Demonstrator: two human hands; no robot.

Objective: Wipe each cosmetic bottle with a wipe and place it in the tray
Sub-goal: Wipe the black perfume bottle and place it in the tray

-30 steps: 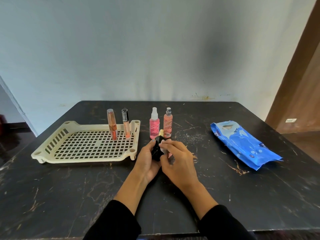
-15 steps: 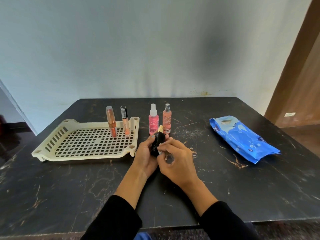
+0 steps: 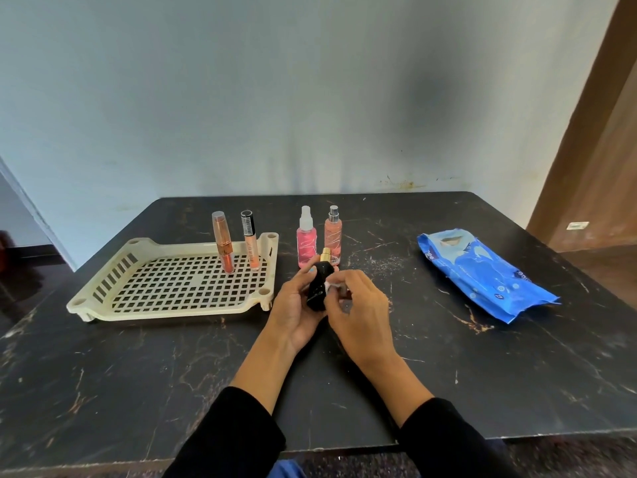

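Observation:
My left hand point(image 3: 295, 308) grips a black bottle with a gold neck point(image 3: 319, 282), tilted, above the table's middle. My right hand point(image 3: 362, 312) presses a small white wipe point(image 3: 333, 288) against the bottle's right side; most of the wipe is hidden under my fingers. A cream slotted tray point(image 3: 103, 291) lies at the left, with a copper tube point(image 3: 223, 241) and a clear gloss tube with a black cap point(image 3: 251, 241) standing upright in its far right corner. A pink spray bottle point(image 3: 306, 241) and a peach spray bottle point(image 3: 333, 232) stand on the table just behind my hands.
A blue pack of wipes point(image 3: 479, 274) lies at the right on the dark scratched table point(image 3: 138, 374). A pale wall runs along the table's far edge. A brown wooden door panel point(image 3: 599, 167) stands at the far right.
The black bottle has tipped more upright in my left hand, its gold neck now showing clearly. My right hand with the wipe has shifted slightly along the bottle's side.

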